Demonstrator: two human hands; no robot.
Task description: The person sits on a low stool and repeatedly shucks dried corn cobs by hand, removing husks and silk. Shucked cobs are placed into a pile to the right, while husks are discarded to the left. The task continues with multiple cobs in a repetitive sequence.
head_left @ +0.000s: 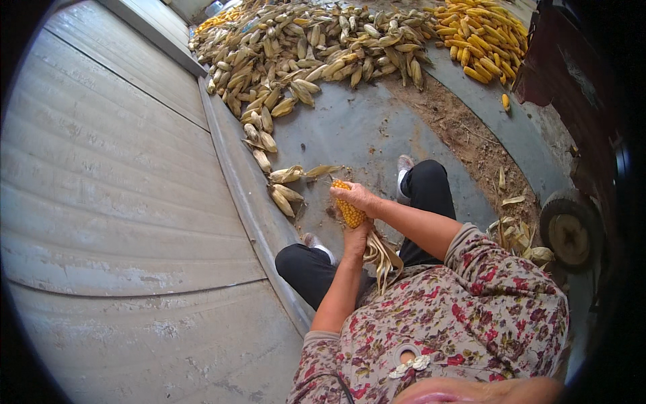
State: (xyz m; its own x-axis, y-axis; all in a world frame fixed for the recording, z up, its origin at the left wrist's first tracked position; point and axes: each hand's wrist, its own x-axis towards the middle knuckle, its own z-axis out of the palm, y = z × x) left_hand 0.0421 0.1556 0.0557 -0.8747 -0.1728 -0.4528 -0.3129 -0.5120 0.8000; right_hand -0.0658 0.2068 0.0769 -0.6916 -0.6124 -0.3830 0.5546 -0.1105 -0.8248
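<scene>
Head view, and what strikes me first is the weathered grey panelling (121,168) filling the whole left side. Beside it spreads the grey floor (343,131), and across its far end lies a broad heap of corn in dry husks (303,47), thinning to a trail that runs down along the panelling's edge. At the lower right is the person's floral top (464,310); black trousers (434,188) show beyond it, the knees bent and apart. Off to the right stands a dark red wheeled thing (572,74), and beside the husky heap sits a smaller pile of yellow cobs (484,37). Loose husks (515,237) lie near the wheel (570,231). Between the knees I see one bare yellow ear of corn (349,209), held slantwise. The left hand (358,237) has its fingers clamped round the base, pale husk strips (383,261) hanging just beneath; the right hand (359,197) is higher, its fingers closed over the upper part. Smallest of all, a lone yellow cob (505,102) lies near the bare pile.
</scene>
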